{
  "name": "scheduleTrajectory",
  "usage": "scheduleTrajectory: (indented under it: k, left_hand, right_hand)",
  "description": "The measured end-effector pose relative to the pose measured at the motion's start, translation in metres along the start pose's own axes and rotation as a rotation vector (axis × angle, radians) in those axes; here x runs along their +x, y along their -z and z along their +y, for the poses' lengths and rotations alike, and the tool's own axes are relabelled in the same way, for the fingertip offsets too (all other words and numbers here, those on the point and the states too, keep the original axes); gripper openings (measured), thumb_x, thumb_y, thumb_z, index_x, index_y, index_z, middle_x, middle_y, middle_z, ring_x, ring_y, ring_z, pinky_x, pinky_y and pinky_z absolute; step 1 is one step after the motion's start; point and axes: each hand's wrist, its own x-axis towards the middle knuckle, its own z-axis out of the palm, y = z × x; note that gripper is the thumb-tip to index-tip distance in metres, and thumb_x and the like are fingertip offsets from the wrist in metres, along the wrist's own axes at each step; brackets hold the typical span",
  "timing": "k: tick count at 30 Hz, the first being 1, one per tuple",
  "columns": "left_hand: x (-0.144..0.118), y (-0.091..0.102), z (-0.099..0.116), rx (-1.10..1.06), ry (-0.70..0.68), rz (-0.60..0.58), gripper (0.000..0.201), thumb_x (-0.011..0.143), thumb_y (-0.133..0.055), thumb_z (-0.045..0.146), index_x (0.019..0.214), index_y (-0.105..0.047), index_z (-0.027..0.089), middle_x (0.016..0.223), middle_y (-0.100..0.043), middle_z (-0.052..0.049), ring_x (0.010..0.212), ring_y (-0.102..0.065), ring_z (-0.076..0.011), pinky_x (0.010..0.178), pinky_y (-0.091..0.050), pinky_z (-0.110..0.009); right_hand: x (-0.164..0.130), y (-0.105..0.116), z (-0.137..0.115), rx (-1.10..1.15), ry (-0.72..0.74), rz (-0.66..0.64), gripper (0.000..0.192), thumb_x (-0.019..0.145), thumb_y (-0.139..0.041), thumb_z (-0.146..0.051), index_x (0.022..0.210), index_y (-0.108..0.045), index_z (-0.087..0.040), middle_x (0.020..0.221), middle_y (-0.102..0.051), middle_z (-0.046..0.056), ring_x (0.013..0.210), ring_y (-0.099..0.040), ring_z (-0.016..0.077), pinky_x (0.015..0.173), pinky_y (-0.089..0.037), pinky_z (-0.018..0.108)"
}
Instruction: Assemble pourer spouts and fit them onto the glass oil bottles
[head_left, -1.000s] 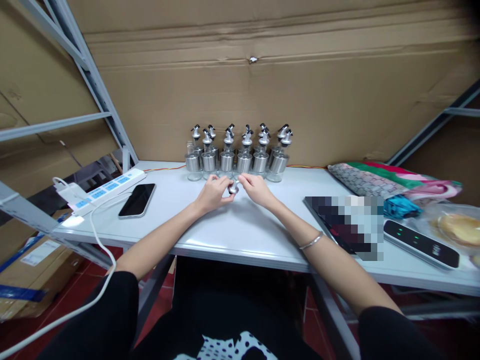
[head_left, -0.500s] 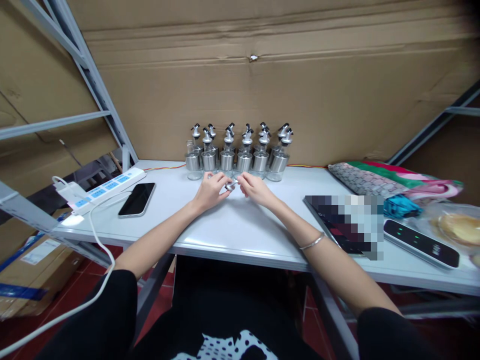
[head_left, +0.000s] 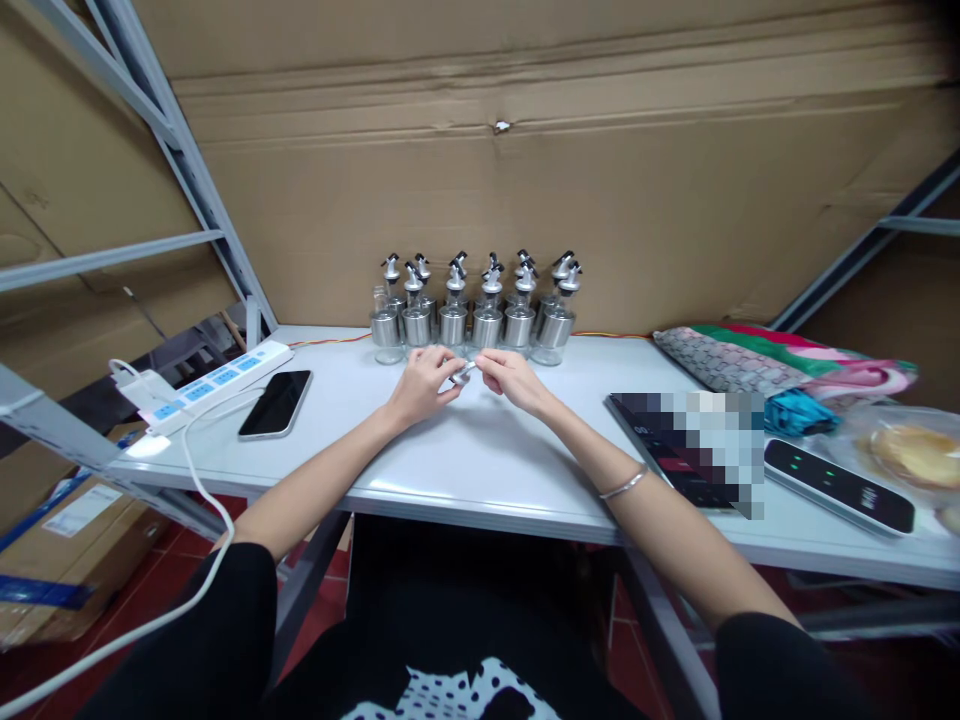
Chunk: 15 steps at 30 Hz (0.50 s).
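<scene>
My left hand and my right hand meet over the white table, both pinching a small silver spout cap between their fingertips. Just behind the hands stand several glass oil bottles with steel sleeves and pourer tops, set in two rows against the cardboard wall. My right wrist wears a thin silver bracelet.
A black phone and a white power strip with a white cable lie at the left. At the right are a blurred dark device, a black remote-like unit, folded cloths and wrapped food. Metal shelf posts rise at left.
The cap has tipped from upright to lying slantwise between my fingertips. The hands stay together at the same spot; the view shifted slightly.
</scene>
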Motion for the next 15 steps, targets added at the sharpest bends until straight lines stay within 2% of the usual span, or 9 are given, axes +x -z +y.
scheduleTrajectory:
  k: [3, 6, 8, 11, 13, 15]
  left_hand:
    - [0.0004, 0.0002, -0.0012, 0.041, -0.017, 0.037, 0.025, 0.084, -0.058, 0.02, 0.109, -0.06, 0.022, 0.104, -0.06, -0.007, 0.093, -0.054, -0.0204, 0.082, -0.034, -0.034]
    - [0.0012, 0.0013, -0.0025, 0.043, -0.036, 0.059, 0.025, 0.086, -0.055, 0.017, 0.11, -0.06, 0.022, 0.107, -0.06, -0.007, 0.097, -0.054, -0.0204, 0.084, -0.033, -0.035]
    - [0.0013, 0.002, -0.0034, 0.022, -0.04, 0.054, 0.022, 0.088, -0.054, 0.02, 0.109, -0.059, 0.02, 0.108, -0.061, -0.007, 0.1, -0.054, -0.0207, 0.086, -0.034, -0.035]
    - [0.0011, 0.0021, -0.0031, -0.031, -0.036, 0.024, 0.022, 0.088, -0.057, 0.029, 0.106, -0.059, 0.018, 0.105, -0.063, -0.007, 0.099, -0.055, -0.0209, 0.087, -0.034, -0.035]
    - [0.0011, 0.0016, -0.0015, -0.068, -0.044, -0.011, 0.024, 0.087, -0.059, 0.034, 0.104, -0.059, 0.017, 0.101, -0.064, -0.007, 0.096, -0.055, -0.0205, 0.087, -0.034, -0.035]
    - [0.0013, 0.0014, 0.0007, -0.092, -0.05, -0.042, 0.025, 0.087, -0.059, 0.035, 0.102, -0.058, 0.016, 0.101, -0.064, -0.007, 0.094, -0.055, -0.0201, 0.086, -0.035, -0.034]
  right_hand:
    - [0.0017, -0.0011, -0.0005, 0.206, -0.139, -0.051, 0.027, 0.077, -0.048, -0.033, 0.057, -0.034, -0.022, 0.048, -0.027, -0.009, 0.041, -0.024, 0.0067, 0.043, -0.019, 0.023]
    - [0.0018, -0.0019, -0.0001, 0.272, -0.189, -0.076, 0.03, 0.078, -0.046, -0.032, 0.056, -0.029, -0.023, 0.049, -0.022, -0.009, 0.04, -0.02, 0.0061, 0.042, -0.018, 0.023]
    - [0.0008, -0.0023, -0.0001, 0.177, -0.125, -0.023, 0.029, 0.081, -0.045, -0.035, 0.059, -0.034, -0.022, 0.048, -0.028, -0.008, 0.042, -0.027, 0.0077, 0.045, -0.023, 0.023]
    - [-0.0013, -0.0021, -0.0007, -0.17, 0.081, 0.098, 0.024, 0.084, -0.046, -0.038, 0.068, -0.044, -0.021, 0.053, -0.043, -0.005, 0.053, -0.04, 0.0111, 0.054, -0.031, 0.024]
    - [-0.0022, -0.0017, -0.001, -0.338, 0.169, 0.105, 0.024, 0.086, -0.042, -0.039, 0.07, -0.043, -0.021, 0.056, -0.046, -0.004, 0.057, -0.043, 0.0122, 0.058, -0.032, 0.024]
    - [-0.0025, -0.0019, -0.0009, -0.4, 0.196, 0.081, 0.027, 0.087, -0.038, -0.039, 0.067, -0.04, -0.021, 0.057, -0.045, -0.004, 0.057, -0.043, 0.0123, 0.059, -0.032, 0.025]
